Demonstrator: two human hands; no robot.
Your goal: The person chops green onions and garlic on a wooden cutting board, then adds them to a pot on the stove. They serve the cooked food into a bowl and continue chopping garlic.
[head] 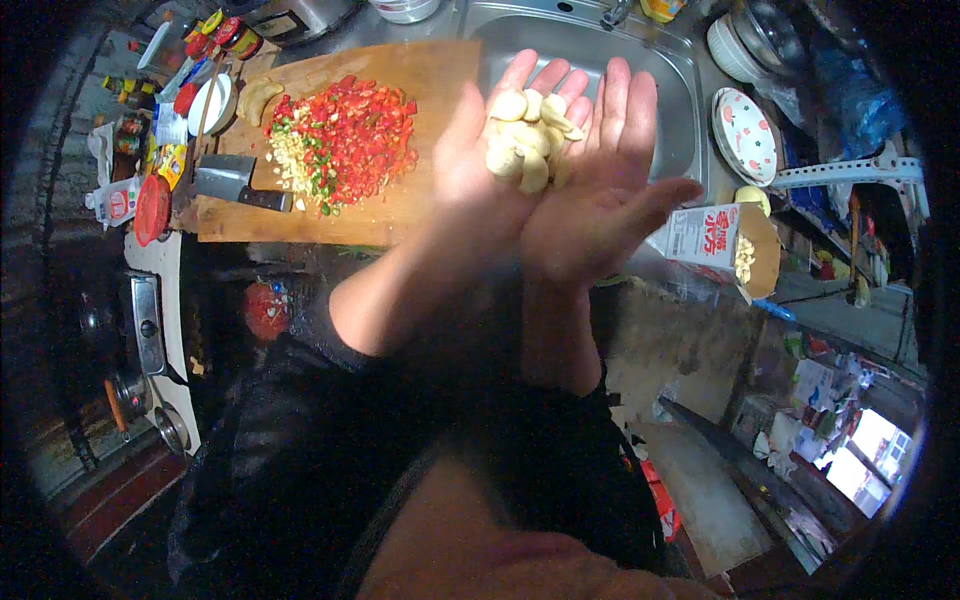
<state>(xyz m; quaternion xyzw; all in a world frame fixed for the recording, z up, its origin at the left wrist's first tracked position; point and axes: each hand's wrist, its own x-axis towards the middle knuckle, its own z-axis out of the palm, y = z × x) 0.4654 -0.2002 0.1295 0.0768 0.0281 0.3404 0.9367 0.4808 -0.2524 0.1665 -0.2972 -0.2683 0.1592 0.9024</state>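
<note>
My left hand [469, 161] and my right hand [592, 217] are cupped side by side, palms up, over the near edge of the sink. They hold a small heap of peeled garlic cloves [529, 142], most of it lying on the left palm and fingers. Left of my hands is a wooden cutting board [442, 97]. On it lie chopped red chili peppers [360, 135], with green bits and minced garlic [289, 157] along their left side. A cleaver [225, 176] rests at the board's left edge, and a piece of ginger [260, 100] sits behind it.
A stainless steel sink [679, 127] lies beyond my hands. Right of it are a patterned plate [744, 135] and an open carton [697, 236] with garlic cloves inside. A white bowl [212, 109], lidded jars [238, 37] and a red lid [153, 210] crowd the left side.
</note>
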